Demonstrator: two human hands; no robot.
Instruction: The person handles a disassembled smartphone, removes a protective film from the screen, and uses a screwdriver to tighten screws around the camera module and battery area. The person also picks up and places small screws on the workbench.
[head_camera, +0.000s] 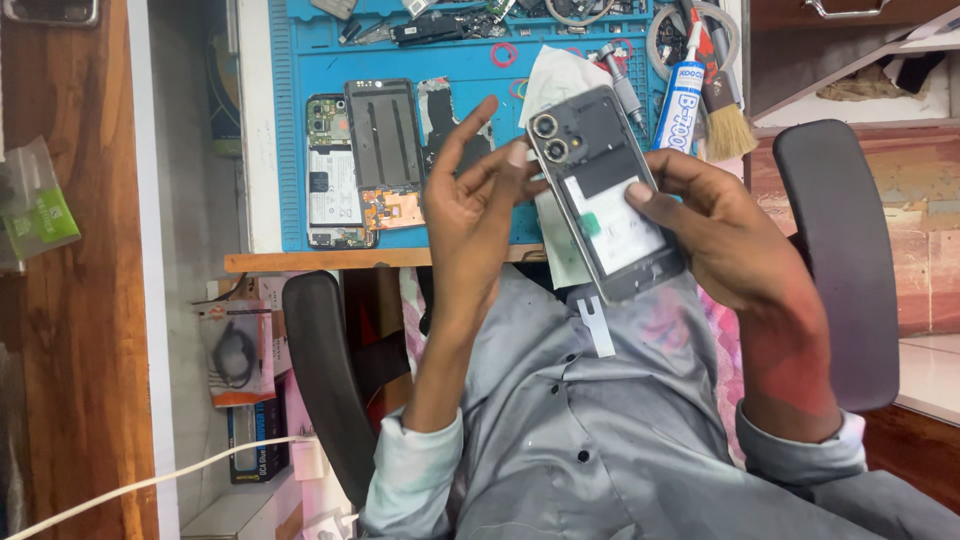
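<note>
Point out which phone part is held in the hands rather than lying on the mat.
The dark back cover with two camera rings, held by both hands; the opened phone and black frame lie on the blue mat.
</note>
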